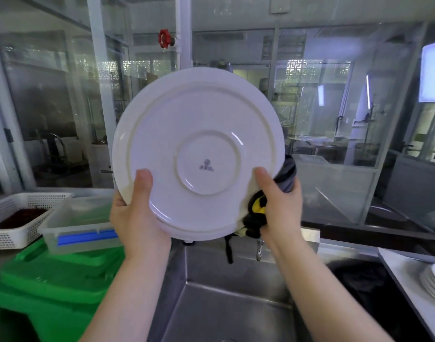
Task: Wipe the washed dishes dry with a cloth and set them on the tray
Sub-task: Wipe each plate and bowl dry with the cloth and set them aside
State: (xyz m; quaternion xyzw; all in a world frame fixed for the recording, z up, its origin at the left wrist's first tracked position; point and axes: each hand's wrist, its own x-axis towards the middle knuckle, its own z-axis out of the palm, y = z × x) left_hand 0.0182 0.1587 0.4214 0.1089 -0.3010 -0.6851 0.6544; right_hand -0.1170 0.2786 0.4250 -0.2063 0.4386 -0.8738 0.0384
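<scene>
A large white plate [199, 134] is held upright above the steel sink, its underside with a small grey maker's mark facing me. My left hand [137, 213] grips its lower left rim, thumb on the back. My right hand [278, 206] grips the lower right rim together with a dark grey cloth [285, 176] that has black and yellow parts; most of the cloth is hidden behind the plate. A stack of white plates [434, 282] lies on a white tray [404, 272] at the right edge.
A steel sink [223, 304] lies below the plate, with a tap [259, 248] at its back wall. To the left stand a green bin [51, 280], a clear lidded box [80, 223] and a white perforated basket [21, 213]. Glass partitions rise behind.
</scene>
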